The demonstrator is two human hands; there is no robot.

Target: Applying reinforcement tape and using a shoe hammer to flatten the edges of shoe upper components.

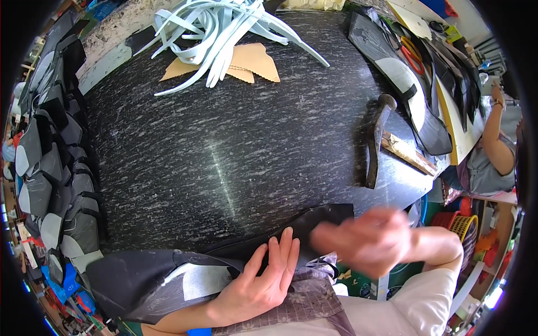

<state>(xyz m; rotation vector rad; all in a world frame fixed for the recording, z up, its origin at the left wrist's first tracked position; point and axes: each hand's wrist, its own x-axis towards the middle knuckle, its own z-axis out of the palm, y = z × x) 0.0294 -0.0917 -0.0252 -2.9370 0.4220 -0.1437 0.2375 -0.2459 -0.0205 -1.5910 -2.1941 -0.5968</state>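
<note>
While the left hand [263,285] lies flat on the long black flexible piece [332,217] at the white-flecked black bench's [168,157] near edge, the separate right hand [370,239] is blurred, grip indeterminable. A yellow latticed basket [463,227] stands right of the bench.

Left fingers [276,256] on black piece [316,220]

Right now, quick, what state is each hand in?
Left hand: open, resting on the black piece.
Right hand: too blurred to tell whether open or closed.

R hand [367,241] v. blurred, grip unclear.
</note>
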